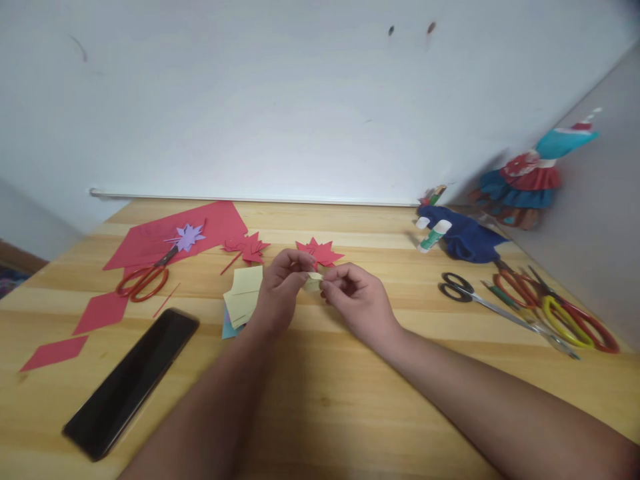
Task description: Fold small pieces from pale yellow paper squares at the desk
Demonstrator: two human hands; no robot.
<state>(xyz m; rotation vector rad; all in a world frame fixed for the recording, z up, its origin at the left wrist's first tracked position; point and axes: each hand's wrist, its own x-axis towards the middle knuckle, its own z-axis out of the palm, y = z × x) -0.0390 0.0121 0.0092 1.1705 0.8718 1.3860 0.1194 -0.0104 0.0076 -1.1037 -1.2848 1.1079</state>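
Between my two hands is a small piece of pale yellow paper [314, 283], partly covered by the fingers. My left hand [283, 287] pinches its left end. At its right end, the thumb and fingertips of my right hand [357, 297] are closed on it. Just beyond the hands lies a red paper leaf [320, 252], with more red leaf cutouts [253, 248] to its left. Beside my left wrist sit several pale yellow paper sheets [245, 293], over a bluish piece [230, 329].
Red-handled scissors [145, 281], red paper [145, 241], a purple cutout [189, 237] and a black phone [133, 380] lie on the left. On the right are black-handled scissors [457, 288], more scissors [565, 320], a glue stick [435, 235] and blue cloth [465, 233]. A whiteboard [275, 120] stands behind.
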